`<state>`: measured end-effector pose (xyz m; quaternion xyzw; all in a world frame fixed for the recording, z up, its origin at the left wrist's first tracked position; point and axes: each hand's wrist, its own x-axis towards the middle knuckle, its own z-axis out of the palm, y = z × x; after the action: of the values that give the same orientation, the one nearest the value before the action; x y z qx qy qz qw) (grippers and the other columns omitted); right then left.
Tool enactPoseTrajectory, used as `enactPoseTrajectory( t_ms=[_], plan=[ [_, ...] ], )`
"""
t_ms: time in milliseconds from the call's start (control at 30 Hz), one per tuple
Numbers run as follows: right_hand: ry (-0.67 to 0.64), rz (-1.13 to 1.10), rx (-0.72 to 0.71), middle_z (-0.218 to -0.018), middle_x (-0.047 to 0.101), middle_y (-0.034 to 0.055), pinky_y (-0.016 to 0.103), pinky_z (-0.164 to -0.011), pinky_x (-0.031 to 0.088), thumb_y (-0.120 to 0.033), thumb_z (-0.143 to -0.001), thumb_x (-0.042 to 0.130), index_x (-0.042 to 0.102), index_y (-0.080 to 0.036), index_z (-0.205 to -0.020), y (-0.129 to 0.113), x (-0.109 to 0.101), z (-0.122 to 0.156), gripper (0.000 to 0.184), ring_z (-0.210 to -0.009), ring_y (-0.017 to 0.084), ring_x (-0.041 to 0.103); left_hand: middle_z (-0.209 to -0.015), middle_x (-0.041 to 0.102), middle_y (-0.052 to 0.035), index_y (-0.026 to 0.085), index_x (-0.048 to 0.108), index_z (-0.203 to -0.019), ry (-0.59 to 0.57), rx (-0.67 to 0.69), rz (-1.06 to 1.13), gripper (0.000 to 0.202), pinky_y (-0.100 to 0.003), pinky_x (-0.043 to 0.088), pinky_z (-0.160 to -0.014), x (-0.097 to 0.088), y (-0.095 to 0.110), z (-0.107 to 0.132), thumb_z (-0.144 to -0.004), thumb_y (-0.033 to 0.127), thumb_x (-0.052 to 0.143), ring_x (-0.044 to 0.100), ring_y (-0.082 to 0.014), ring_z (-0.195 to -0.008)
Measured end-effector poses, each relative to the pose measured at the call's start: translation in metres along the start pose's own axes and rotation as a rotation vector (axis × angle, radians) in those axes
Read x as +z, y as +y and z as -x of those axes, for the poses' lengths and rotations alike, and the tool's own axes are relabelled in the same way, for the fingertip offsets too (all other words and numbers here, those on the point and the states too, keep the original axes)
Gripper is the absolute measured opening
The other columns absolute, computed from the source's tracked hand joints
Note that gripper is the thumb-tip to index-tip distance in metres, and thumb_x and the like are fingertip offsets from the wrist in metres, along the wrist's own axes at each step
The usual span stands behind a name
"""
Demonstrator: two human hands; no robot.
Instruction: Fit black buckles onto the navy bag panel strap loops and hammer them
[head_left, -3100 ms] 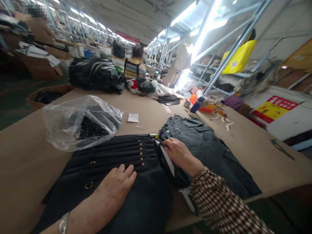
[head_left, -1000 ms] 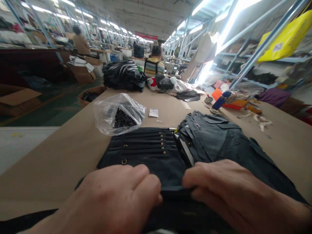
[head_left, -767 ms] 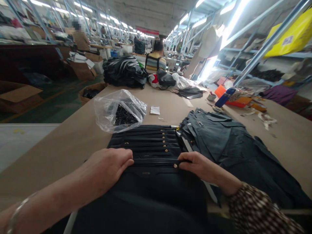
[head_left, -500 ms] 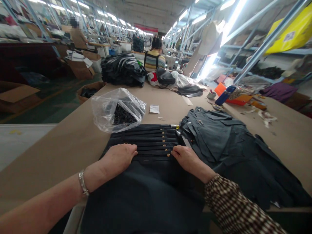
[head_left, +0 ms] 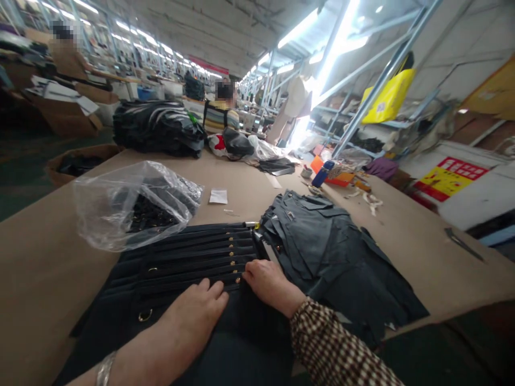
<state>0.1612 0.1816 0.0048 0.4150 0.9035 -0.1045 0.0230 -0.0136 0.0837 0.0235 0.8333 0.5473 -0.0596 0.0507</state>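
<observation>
A stack of dark fabric panels [head_left: 241, 343] lies in front of me, its far edges fanned in overlapping rows with a gold-coloured fitting near each right end. Two larger gold rings show on the left of the stack. My left hand [head_left: 193, 316] rests palm down on the top panel, fingers slightly bent and a little apart. Close to the right ends of the rows, my right hand [head_left: 269, 281] has its fingers closed on the top panel's edge; the fingertips are partly hidden. More loose dark fabric pieces [head_left: 333, 241] lie heaped just right of it.
A clear plastic bag [head_left: 108, 209] holding small black parts lies beyond the stack, beside a white paper slip [head_left: 218, 196]. Farther back are a dark fabric pile [head_left: 156, 128], a blue phone-like object [head_left: 323, 174] and an orange tray [head_left: 340, 178]. Scissors-like metal [head_left: 462, 244] lies right.
The view has swung right. My left hand has come off the fanned edge, nearer to me, its fingers loosened, uncovering the gold rings. My right hand stays by the fittings.
</observation>
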Motion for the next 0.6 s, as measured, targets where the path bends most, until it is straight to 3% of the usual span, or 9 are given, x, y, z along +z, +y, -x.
enactPoseTrajectory(
  t_ms=[133,200,300,367,433,533,600],
  plan=[
    [0.122,-0.043,-0.078,-0.099,0.067,0.0039,0.024,-0.080,0.041,-0.027,-0.095,0.040,0.062,-0.022,-0.098,0.027,-0.042,-0.002,0.023,-0.091,0.015,0.061,-0.134,0.053,-0.0123,0.019,0.059,-0.123,-0.065,-0.026,0.029,0.057,-0.046,0.048,-0.095,0.011,0.005,-0.004,-0.079,-0.004,0.033,0.051,-0.0298,-0.120],
    [0.166,0.011,0.004,-0.108,0.064,0.0056,0.025,-0.087,0.039,-0.021,-0.096,0.037,0.061,-0.022,-0.107,0.060,-0.069,-0.011,0.026,-0.100,0.016,0.058,-0.135,0.053,-0.0120,0.018,0.059,-0.124,-0.080,-0.029,0.030,0.058,-0.046,0.046,-0.097,0.010,0.004,-0.002,-0.079,-0.005,0.031,0.051,-0.0296,-0.121],
    [0.096,0.090,0.118,-0.119,0.059,0.0107,0.028,-0.090,0.038,-0.008,-0.086,0.045,0.059,-0.018,-0.117,0.120,-0.098,-0.029,0.036,-0.106,0.020,0.054,-0.134,0.053,-0.0130,0.017,0.059,-0.123,-0.090,-0.037,0.031,0.059,-0.045,0.046,-0.098,0.007,0.004,0.000,-0.078,-0.007,0.030,0.052,-0.0291,-0.121],
    [0.013,0.082,0.113,-0.118,0.059,0.0099,0.027,-0.087,0.041,-0.002,-0.074,0.054,0.060,-0.018,-0.117,0.151,-0.102,-0.040,0.046,-0.101,0.019,0.056,-0.134,0.053,-0.0130,0.017,0.059,-0.124,-0.082,-0.044,0.038,0.060,-0.046,0.046,-0.097,0.007,0.004,0.000,-0.077,-0.007,0.030,0.052,-0.0295,-0.121],
    [-0.054,0.067,0.088,-0.111,0.061,0.0071,0.024,-0.081,0.042,-0.002,-0.068,0.059,0.065,-0.019,-0.108,0.169,-0.097,-0.046,0.043,-0.093,0.017,0.057,-0.135,0.053,-0.0125,0.018,0.058,-0.125,-0.082,-0.051,0.046,0.061,-0.048,0.046,-0.097,0.008,0.005,-0.001,-0.076,-0.006,0.030,0.051,-0.0304,-0.121],
    [-0.052,0.049,0.069,-0.104,0.061,0.0049,0.023,-0.079,0.042,-0.010,-0.071,0.061,0.067,-0.018,-0.092,0.176,-0.087,-0.045,0.023,-0.089,0.016,0.056,-0.137,0.051,-0.0122,0.018,0.057,-0.126,-0.099,-0.057,0.046,0.062,-0.048,0.045,-0.098,0.010,0.006,-0.002,-0.077,-0.006,0.029,0.049,-0.0311,-0.124],
    [-0.010,0.039,0.085,-0.098,0.062,0.0038,0.024,-0.078,0.042,-0.014,-0.076,0.057,0.066,-0.017,-0.091,0.177,-0.088,-0.037,0.018,-0.088,0.015,0.056,-0.138,0.050,-0.0118,0.019,0.057,-0.127,-0.100,-0.062,0.038,0.062,-0.048,0.045,-0.099,0.010,0.006,-0.003,-0.077,-0.006,0.029,0.048,-0.0311,-0.124]
  ],
)
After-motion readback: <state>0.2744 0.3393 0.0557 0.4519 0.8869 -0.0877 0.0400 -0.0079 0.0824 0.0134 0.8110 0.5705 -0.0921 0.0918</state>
